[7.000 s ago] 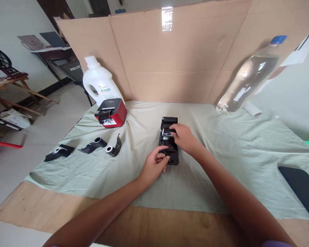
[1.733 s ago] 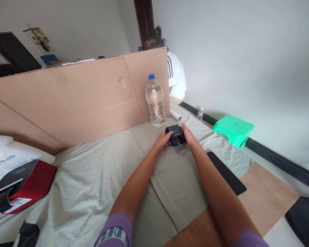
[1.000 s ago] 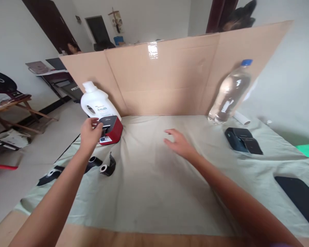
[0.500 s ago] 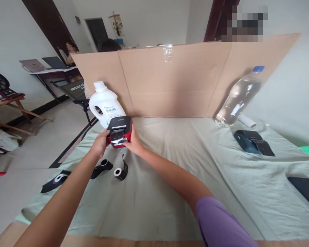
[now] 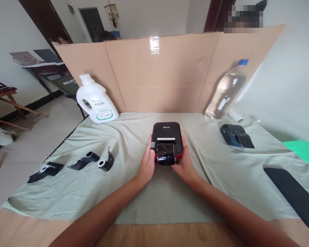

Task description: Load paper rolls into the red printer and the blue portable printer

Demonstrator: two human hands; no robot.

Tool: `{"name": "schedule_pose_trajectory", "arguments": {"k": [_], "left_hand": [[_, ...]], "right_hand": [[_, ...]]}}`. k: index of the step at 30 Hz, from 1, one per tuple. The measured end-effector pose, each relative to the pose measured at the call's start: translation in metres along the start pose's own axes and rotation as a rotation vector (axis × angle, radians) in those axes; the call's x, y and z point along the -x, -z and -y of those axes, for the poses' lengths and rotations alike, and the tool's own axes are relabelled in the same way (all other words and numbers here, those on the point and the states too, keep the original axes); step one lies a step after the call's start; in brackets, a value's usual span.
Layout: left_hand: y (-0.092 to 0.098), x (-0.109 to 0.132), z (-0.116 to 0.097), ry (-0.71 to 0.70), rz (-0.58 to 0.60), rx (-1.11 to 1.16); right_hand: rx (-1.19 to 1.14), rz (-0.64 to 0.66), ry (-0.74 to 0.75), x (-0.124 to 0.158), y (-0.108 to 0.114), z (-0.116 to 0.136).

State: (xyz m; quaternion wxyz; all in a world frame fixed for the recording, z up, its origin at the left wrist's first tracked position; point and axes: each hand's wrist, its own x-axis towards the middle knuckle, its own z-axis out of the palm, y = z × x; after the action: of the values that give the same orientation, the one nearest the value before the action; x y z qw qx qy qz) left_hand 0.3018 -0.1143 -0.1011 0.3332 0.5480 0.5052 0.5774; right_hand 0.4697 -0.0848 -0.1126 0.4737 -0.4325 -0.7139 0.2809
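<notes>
Between my two hands is a black and red label printer (image 5: 167,131), in the middle of the cloth. A strip of shiny black label tape (image 5: 166,158) curls out of its front slot. My left hand (image 5: 147,164) grips the printer's left side, thumb along the edge. On the right side my right hand (image 5: 185,164) is closed round the lower corner. Whether the printer's base rests on the cloth, I cannot tell. To the left lie several rolls of black tape, the closest being a small roll (image 5: 106,162) with a loose upright end.
A cardboard screen (image 5: 159,75) stands at the back, with a white detergent bottle (image 5: 96,99) and a clear blue-capped bottle (image 5: 228,91) before it. At right are a dark printer-like device (image 5: 235,135) and a black phone (image 5: 292,195). People are partly visible behind the screen.
Both hands have carried the label printer from beside the detergent bottle rightward and nearer, to the middle of the cloth. The camera view has shifted slightly. The tape rolls stay on the cloth.
</notes>
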Motion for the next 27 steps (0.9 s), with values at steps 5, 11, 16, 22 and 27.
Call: {"name": "schedule_pose_trajectory", "arguments": {"k": [5, 11, 16, 22, 27], "left_hand": [[-0.005, 0.005, 0.003, 0.008, -0.009, -0.054], [-0.003, 0.005, 0.007, 0.075, -0.018, -0.104], [0.000, 0.005, 0.016, 0.023, -0.004, -0.077], [0.003, 0.009, 0.023, -0.003, -0.002, -0.057], [0.004, 0.011, 0.020, -0.019, 0.021, -0.081]], "right_hand": [[-0.036, 0.026, 0.024, 0.004, 0.000, -0.010], [-0.031, 0.072, -0.016, 0.008, -0.001, -0.012], [-0.018, 0.078, -0.010, 0.008, -0.002, -0.016], [-0.013, 0.076, -0.006, 0.009, -0.001, -0.017], [-0.028, 0.085, -0.030, 0.010, -0.001, -0.018]]}}
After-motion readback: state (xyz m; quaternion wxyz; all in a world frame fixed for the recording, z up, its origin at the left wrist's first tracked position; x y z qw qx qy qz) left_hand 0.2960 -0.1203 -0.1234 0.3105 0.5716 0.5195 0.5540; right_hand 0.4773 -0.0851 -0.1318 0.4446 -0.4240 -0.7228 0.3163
